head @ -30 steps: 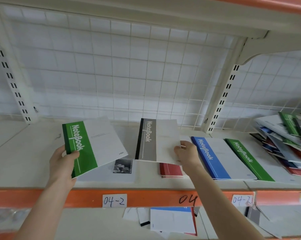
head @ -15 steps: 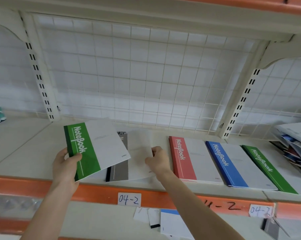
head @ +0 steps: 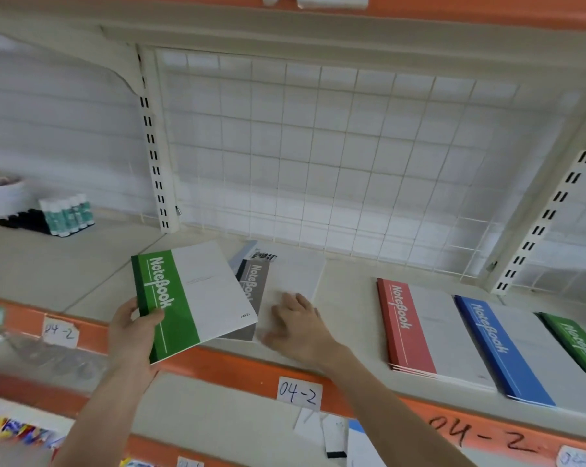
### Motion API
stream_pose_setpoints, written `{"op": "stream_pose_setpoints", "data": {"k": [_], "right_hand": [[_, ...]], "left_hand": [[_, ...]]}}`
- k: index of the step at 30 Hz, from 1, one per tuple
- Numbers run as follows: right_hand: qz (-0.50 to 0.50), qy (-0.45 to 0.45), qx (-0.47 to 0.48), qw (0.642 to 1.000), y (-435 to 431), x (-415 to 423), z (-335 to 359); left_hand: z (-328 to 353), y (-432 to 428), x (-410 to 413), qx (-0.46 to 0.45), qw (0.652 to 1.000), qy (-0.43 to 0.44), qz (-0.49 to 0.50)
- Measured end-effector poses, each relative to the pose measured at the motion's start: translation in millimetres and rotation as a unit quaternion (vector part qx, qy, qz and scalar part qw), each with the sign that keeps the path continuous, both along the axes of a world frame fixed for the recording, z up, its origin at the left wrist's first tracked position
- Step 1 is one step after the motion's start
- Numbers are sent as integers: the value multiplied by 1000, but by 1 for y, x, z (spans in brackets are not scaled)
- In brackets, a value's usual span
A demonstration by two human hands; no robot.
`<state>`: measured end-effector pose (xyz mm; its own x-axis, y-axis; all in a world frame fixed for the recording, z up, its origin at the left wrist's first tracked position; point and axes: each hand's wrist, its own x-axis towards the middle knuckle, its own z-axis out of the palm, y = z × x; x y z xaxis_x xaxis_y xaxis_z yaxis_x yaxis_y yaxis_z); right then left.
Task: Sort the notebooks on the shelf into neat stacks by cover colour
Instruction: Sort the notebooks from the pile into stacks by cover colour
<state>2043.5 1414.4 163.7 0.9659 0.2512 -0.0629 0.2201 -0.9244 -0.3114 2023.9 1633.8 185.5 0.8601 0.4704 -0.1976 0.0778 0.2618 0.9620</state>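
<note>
Green notebook, gripped at its lower corner by the left hand, thumb on the cover and fingers curled beneath, held tilted above the shelf front edge; grey notebook flat on the shelf, partly beneath it, right hand resting on its white cover, fingers spread and nearly straight. Red stack, blue stack and green stack side by side further right.

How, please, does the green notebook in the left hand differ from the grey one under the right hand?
The green notebook has a green spine band; the grey notebook's is grey. The green notebook is gripped aloft, tilted, by the left hand; the grey notebook lies flat on papers on the shelf under the flat right hand. Both have white covers printed NoteBook.
</note>
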Motion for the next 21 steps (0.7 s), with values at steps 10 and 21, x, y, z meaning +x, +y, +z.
{"op": "stream_pose_setpoints", "data": {"k": [10,21], "right_hand": [[119,-46,-183,975,-18,-29,22],[-43,-90,-224,970,-65,-58,21]], "left_hand": [[-4,-9,6,-4,1000,7,-23],[-8,-45,18,-45,996,-16,-74]]}}
